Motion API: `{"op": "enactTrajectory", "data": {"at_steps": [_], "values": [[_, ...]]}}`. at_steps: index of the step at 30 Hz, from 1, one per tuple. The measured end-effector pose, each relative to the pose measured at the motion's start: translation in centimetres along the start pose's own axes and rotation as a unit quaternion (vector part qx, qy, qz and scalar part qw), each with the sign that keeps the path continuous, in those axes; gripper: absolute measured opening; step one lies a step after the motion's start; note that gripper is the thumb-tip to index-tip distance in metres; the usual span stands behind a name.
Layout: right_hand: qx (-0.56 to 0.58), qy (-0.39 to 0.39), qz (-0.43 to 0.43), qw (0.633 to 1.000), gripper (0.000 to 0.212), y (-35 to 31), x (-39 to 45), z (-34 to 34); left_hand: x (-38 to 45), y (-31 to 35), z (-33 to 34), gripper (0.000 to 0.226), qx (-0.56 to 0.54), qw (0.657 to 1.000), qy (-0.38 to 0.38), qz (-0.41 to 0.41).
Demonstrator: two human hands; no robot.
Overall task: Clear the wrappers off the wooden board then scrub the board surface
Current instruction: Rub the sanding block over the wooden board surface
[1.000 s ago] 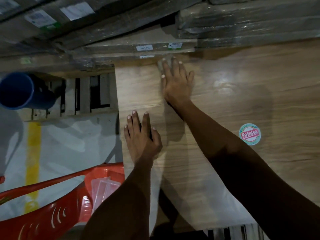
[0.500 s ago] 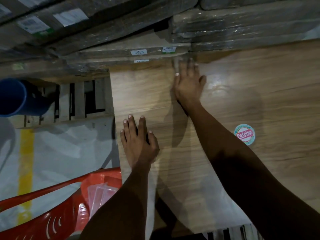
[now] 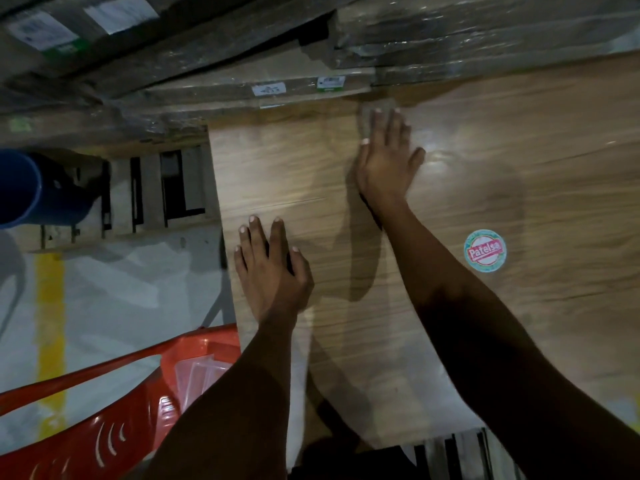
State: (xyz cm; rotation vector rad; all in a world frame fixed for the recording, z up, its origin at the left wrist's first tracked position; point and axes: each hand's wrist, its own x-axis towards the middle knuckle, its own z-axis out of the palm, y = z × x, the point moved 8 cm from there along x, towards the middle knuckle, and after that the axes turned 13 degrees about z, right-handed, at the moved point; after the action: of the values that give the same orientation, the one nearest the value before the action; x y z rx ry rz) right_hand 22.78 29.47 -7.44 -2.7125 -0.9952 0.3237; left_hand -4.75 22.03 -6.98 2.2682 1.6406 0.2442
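The wooden board under my hands has a smooth laminate-looking woodgrain face, glossy enough to throw a bright glare spot near my right hand. The round sticker on it looks like shiny printed paper. Stacked boards behind are wrapped in crinkly clear plastic film with white paper labels. The chair is glossy red moulded plastic, the barrel smooth blue plastic, the floor dull painted concrete.
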Motion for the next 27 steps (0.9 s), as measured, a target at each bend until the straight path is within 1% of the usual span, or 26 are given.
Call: {"op": "enactTrajectory", "data": {"at_steps": [2,3,4,7,8,9,10,12,13,14,15,18,19,20,21,23,24,25,26,27], "values": [[0.022,0.022,0.072,0.997,0.060,1.0,-0.8,-0.3,0.1,0.1,0.0,0.064,0.004,1.000,-0.002,0.002],[0.015,0.024,0.080,0.996,0.061,0.6,-1.8,-0.1,0.1,0.0,-0.1,0.063,0.004,1.000,-0.002,-0.001],[0.006,0.012,0.060,0.998,0.062,-0.3,-3.0,0.3,0.1,0.0,-0.1,0.063,0.005,1.000,-0.003,-0.005],[-0.043,-0.028,-0.103,0.993,0.063,-2.7,-6.5,1.5,-0.1,0.2,-0.2,0.061,0.012,1.000,-0.006,-0.001],[-0.052,-0.030,-0.129,0.990,0.062,-2.3,-6.6,1.6,-0.1,0.2,-0.1,0.061,0.010,1.000,-0.008,0.001],[-0.051,-0.021,-0.119,0.991,0.062,-1.4,-6.0,1.2,-0.1,0.2,-0.1,0.061,0.008,1.000,-0.008,0.002],[-0.045,-0.007,-0.079,0.996,0.062,-0.1,-5.1,0.7,-0.1,0.1,0.0,0.060,0.006,1.000,-0.006,0.003],[-0.029,0.019,0.028,0.999,0.064,2.1,-4.0,-0.1,-0.1,0.1,0.0,0.060,0.003,1.000,-0.001,0.006],[-0.027,0.023,0.056,0.998,0.065,2.4,-4.1,-0.1,-0.1,0.1,-0.1,0.061,0.006,1.000,0.003,0.007],[-0.031,0.019,0.057,0.998,0.066,2.0,-4.6,0.1,-0.1,0.2,-0.1,0.061,0.010,1.000,0.006,0.009],[-0.040,0.009,0.029,0.999,0.066,1.1,-5.5,0.4,0.0,0.1,0.0,0.061,0.014,1.000,0.007,0.008],[-0.076,-0.017,-0.126,0.989,0.063,-0.5,-8.7,1.6,-0.3,0.0,0.1,0.060,0.016,1.000,0.005,0.004],[-0.084,-0.018,-0.147,0.985,0.061,0.1,-8.9,1.4,-0.3,0.1,0.1,0.059,0.015,1.000,0.006,0.005],[-0.084,-0.011,-0.139,0.987,0.060,1.1,-8.3,1.0,-0.3,0.2,0.0,0.059,0.013,1.000,0.008,0.007],[-0.078,0.003,-0.101,0.992,0.060,2.5,-7.5,0.4,-0.2,0.3,-0.1,0.060,0.010,1.000,0.011,0.009],[-0.053,0.031,0.021,0.998,0.061,5.4,-6.4,-0.6,-0.2,0.3,-0.2,0.060,0.008,1.000,0.013,0.009],[-0.037,0.036,0.070,0.996,0.062,6.2,-6.6,-0.8,-0.3,0.3,-0.2,0.060,0.012,1.000,0.012,0.009],[-0.027,0.039,0.100,0.994,0.063,6.4,-7.2,-0.7,-0.3,0.3,-0.1,0.061,0.018,1.000,0.008,0.012],[-0.026,0.039,0.106,0.993,0.065,6.1,-8.0,-0.4,-0.3,0.3,0.0,0.061,0.024,1.000,0.004,0.015],[-0.034,0.031,0.086,0.995,0.067,5.2,-9.2,-0.1,-0.3,0.3,0.1,0.061,0.029,0.999,0.001,0.018]]}}
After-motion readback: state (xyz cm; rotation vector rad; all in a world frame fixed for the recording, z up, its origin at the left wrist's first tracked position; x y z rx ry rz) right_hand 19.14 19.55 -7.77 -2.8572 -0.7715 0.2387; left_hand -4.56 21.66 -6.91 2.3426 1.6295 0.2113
